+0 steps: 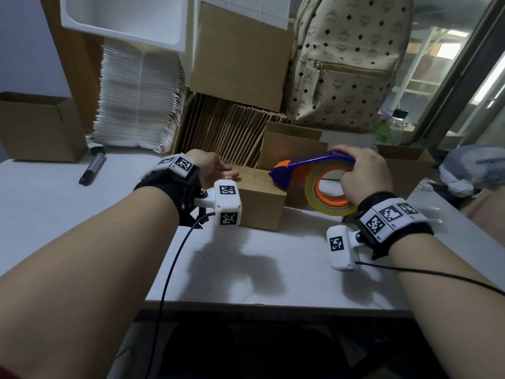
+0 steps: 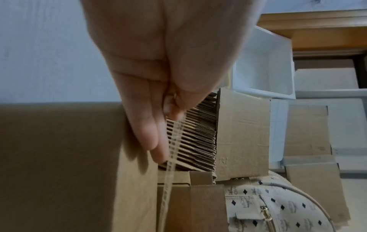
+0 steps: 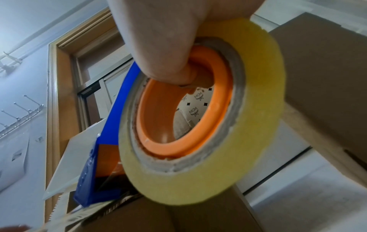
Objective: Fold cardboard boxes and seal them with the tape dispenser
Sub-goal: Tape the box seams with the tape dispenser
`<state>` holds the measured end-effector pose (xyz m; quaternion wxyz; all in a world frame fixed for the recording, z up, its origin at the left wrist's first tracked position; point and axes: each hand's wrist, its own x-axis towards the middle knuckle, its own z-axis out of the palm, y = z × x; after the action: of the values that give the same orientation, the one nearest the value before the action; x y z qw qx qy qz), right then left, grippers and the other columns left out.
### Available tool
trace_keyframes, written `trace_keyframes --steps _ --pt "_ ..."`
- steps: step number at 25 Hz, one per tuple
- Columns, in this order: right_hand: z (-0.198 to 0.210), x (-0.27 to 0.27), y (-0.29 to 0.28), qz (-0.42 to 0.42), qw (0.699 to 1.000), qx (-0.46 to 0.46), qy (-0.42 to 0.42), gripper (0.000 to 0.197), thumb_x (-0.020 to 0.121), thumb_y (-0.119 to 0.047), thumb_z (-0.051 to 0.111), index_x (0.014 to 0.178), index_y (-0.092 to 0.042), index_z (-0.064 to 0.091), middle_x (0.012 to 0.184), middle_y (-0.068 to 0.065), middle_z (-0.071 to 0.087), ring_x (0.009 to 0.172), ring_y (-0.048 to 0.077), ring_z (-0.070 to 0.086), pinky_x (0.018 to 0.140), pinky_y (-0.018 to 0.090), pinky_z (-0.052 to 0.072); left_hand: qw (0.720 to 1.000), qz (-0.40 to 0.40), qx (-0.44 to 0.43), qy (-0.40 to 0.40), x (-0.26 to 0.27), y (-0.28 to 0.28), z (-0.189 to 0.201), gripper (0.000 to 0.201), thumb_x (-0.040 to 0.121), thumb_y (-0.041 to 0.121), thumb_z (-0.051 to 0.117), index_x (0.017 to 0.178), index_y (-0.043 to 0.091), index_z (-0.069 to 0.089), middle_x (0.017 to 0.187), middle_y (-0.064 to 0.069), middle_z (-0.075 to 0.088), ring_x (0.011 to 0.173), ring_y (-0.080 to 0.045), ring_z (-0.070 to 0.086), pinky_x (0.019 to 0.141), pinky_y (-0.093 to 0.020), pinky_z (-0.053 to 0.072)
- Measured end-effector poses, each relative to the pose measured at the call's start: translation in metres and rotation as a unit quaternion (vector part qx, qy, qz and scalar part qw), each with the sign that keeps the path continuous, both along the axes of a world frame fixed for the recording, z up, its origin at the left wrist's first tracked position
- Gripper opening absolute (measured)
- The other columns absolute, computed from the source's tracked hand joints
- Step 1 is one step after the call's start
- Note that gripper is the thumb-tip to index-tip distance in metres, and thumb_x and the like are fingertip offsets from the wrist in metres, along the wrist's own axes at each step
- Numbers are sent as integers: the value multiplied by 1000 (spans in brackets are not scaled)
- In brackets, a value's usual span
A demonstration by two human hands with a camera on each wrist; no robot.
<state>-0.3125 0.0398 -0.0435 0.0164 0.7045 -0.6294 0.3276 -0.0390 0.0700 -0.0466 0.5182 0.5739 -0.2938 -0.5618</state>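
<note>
A small closed cardboard box (image 1: 262, 199) stands on the white table (image 1: 82, 203). My left hand (image 1: 216, 170) lies at the box's far left top edge. In the left wrist view its thumb and fingers (image 2: 151, 125) pinch the end of a clear tape strip (image 2: 170, 158) that runs along beside the box (image 2: 59, 157). My right hand (image 1: 366, 173) grips the blue and orange tape dispenser (image 1: 303, 166) by its handle, fingers hooked through the yellow tape roll (image 3: 208, 119). The dispenser's nose sits over the box's right top edge.
Behind the box stand open boxes (image 1: 293, 149) and a row of flat cardboard blanks (image 1: 226, 132). A patterned backpack (image 1: 347, 64), a stack of white envelopes (image 1: 139, 97), a marker (image 1: 91, 166), another open box (image 1: 41, 124) at far left and one (image 1: 404, 165) at right.
</note>
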Motion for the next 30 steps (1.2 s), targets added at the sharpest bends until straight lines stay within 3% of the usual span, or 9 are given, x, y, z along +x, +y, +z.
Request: trace_keyframes --steps 2,6,10,14,19,22,24,26,30 --pt "0 -1 -1 1 1000 -2 10 59 81 4 46 125 -35 57 122 5 55 115 29 48 95 44 46 1000 2 0 -22 4 -3 -1 24 96 -3 33 83 -4 53 66 -14 66 44 -17 66 46 -15 52" --pt "-2 -3 -4 2 1000 3 19 59 81 3 47 126 -35 56 121 5 56 114 29 48 94 44 46 999 18 -9 -30 9 -9 -10 22 95 -2 39 86 -1 59 55 -8 67 45 -9 65 50 -12 51" --pt "-2 -4 -6 7 1000 8 25 58 81 2 47 126 -35 57 120 5 56 114 29 49 94 43 46 998 44 -28 -44 11 -12 -20 24 96 3 40 86 4 62 69 -5 59 38 -1 54 39 -9 44" --pt "-2 -3 -8 9 999 7 33 58 81 1 47 125 -36 57 120 5 56 114 29 49 93 44 47 994 32 -21 -107 10 -12 -22 31 96 2 36 73 8 56 53 1 48 29 0 37 32 -10 30" --pt "-2 0 -7 12 999 8 45 58 81 0 47 127 -35 56 121 6 55 113 30 49 93 45 47 966 27 3 -255 14 -15 -29 33 98 14 44 68 9 57 59 -7 42 50 -15 37 47 -23 31" --pt "-4 -1 -6 15 999 13 42 58 82 0 48 127 -35 56 120 6 55 113 30 49 93 46 47 947 9 11 -322 17 -17 -29 30 97 21 45 78 8 63 62 -12 46 54 -21 44 49 -27 37" --pt "-5 -2 -6 14 999 15 37 58 82 0 48 127 -35 56 120 6 55 112 30 49 92 47 47 915 12 22 -403 17 -19 -31 31 97 29 46 101 7 68 91 -23 61 83 -33 62 72 -41 52" --pt "-7 -3 -5 15 999 15 31 57 82 1 48 126 -35 56 120 6 55 112 30 49 92 47 47 880 17 48 -473 16 -21 -34 36 97 35 45 119 13 63 125 -22 53 110 -37 56 96 -45 46" --pt "-10 -4 -6 19 1000 11 14 58 80 2 47 125 -34 58 119 7 56 111 30 50 93 45 47 840 -60 53 -536 16 -23 -29 39 100 33 40 117 7 63 126 -16 55 106 -31 56 88 -36 44"
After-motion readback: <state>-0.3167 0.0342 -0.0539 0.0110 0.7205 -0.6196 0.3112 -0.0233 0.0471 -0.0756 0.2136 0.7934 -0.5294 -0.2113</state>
